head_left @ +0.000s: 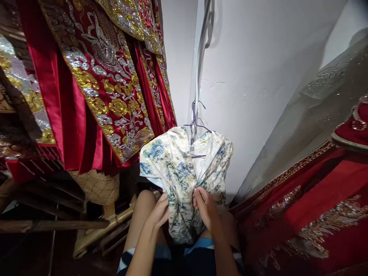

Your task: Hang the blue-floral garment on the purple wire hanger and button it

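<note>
A cream short-sleeved floral garment (182, 168) with blue flowers hangs in front of me; whether it is a blouse or a dress I cannot tell. Its shoulders rest on a purple hanger (203, 126), and the neck opening lies spread in a V. My right hand (203, 201) pinches the cloth at the bottom of that opening, fingers closed. At the garment's left side, my left hand (161, 212) holds the edge, its fingers partly hidden by the cloth. The lower end hangs between my knees.
A pale upright strip (197, 57) runs down the white wall (258, 69) behind the hanger. Red costumes with gold and silver sequins (115, 92) hang at left, above a bamboo frame (97, 234). Red embroidered cloth (322, 199) and clear plastic sheeting (301, 103) stand at right.
</note>
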`<state>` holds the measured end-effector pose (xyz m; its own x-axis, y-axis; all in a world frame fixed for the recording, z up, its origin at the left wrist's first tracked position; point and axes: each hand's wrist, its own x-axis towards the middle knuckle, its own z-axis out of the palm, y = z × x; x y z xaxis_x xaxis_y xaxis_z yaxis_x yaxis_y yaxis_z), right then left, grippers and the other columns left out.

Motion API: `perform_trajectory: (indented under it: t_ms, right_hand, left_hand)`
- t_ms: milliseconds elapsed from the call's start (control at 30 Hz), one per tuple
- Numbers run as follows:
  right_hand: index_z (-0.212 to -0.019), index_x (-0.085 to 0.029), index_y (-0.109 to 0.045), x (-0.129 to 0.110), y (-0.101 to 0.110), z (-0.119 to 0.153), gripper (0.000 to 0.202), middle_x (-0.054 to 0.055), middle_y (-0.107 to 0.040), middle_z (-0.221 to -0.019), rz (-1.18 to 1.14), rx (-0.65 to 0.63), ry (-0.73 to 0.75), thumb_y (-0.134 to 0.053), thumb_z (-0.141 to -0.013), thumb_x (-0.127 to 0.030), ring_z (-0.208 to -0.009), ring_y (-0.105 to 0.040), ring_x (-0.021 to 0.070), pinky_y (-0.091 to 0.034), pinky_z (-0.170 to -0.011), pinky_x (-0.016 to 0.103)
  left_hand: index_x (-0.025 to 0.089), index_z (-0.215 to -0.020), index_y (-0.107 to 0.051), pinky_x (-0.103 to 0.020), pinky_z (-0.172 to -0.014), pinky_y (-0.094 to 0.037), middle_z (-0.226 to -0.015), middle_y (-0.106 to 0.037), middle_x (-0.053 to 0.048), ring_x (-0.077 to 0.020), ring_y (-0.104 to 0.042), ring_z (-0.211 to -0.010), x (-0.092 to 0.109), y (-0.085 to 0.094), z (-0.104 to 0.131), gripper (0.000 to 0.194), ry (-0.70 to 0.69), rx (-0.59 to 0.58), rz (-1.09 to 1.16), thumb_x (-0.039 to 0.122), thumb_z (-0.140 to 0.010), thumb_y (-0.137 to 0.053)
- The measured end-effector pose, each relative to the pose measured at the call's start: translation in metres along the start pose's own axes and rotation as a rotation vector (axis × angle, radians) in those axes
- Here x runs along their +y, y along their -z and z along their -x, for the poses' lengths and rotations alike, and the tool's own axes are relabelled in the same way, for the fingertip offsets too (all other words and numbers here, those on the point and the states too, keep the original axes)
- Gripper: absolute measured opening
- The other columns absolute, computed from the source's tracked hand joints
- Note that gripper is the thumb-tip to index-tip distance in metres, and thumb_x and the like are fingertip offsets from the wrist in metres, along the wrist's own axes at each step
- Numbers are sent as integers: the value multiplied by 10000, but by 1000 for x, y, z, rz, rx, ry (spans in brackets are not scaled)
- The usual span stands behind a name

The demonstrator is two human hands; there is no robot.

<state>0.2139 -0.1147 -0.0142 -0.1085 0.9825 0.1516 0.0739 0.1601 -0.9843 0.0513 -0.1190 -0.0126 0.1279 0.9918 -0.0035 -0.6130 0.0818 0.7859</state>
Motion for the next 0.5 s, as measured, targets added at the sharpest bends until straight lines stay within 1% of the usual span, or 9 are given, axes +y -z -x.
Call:
perform_trajectory:
  t_ms: [67,200,233,300,367,400,433,467,500]
  right_hand:
    - [-686,-258,-504,-4,-5,1,389,-11,-482,-583,-43,-13,-7,-453,-949,-539,-517,-434,171,-353,-515,316]
    - [-614,-247,-526,1,-8,5,350,-9,-482,-534,-214,90,-84,-546,-867,-487,-475,-405,159,-307,-472,308]
    - [-599,-246,-535,4,-7,6,343,-7,-480,-526,-253,131,-92,-564,-849,-480,-470,-397,158,-303,-470,309]
    - [-594,-249,-569,10,-4,8,329,0,-495,-527,-302,178,-98,-586,-834,-474,-472,-393,159,-309,-474,314]
    - [-607,-256,-604,13,-2,9,319,12,-526,-541,-306,172,-106,-592,-835,-479,-478,-401,166,-314,-475,322]
    - [-611,-260,-616,13,-2,9,318,16,-537,-547,-296,156,-112,-593,-836,-484,-481,-410,171,-318,-474,325]
    - [-612,-263,-622,13,-2,9,319,19,-544,-549,-284,137,-116,-592,-837,-489,-483,-418,175,-324,-473,329]
    - [-610,-267,-621,13,-2,9,319,20,-547,-550,-269,114,-118,-589,-838,-488,-485,-426,179,-331,-472,333]
    - [-604,-269,-616,12,-3,9,317,19,-547,-549,-252,94,-116,-585,-840,-479,-487,-434,181,-338,-475,335]
  left_hand:
    - [188,-1013,-692,-344,-792,-577,-871,-731,-51,-258,-714,-885,-8,0,1,457,30,51,-1,161,-578,-828]
    - [166,-956,-687,-328,-743,-561,-796,-713,-55,-250,-706,-826,-22,1,-9,387,-43,198,-40,224,-584,-780]
    - [163,-946,-680,-322,-740,-553,-799,-705,-54,-241,-698,-822,-24,4,-12,357,-95,260,-70,251,-609,-761]
    - [165,-918,-659,-306,-744,-531,-820,-682,-49,-218,-672,-823,-28,13,-17,292,-251,460,-169,296,-663,-712]
    - [172,-914,-634,-296,-764,-507,-872,-657,-51,-199,-638,-840,-29,26,-21,252,-427,681,-323,327,-717,-655]
    - [177,-933,-623,-295,-774,-497,-904,-646,-55,-193,-622,-850,-28,33,-22,249,-491,749,-421,338,-744,-628]
    - [182,-962,-614,-297,-785,-489,-936,-636,-60,-191,-610,-861,-27,40,-23,253,-528,768,-532,343,-766,-609]
    - [186,-979,-605,-300,-791,-484,-952,-627,-62,-191,-602,-865,-26,46,-23,254,-526,731,-649,338,-777,-600]
    - [185,-968,-601,-303,-788,-480,-939,-621,-60,-191,-598,-853,-23,52,-21,238,-478,642,-767,327,-777,-602]
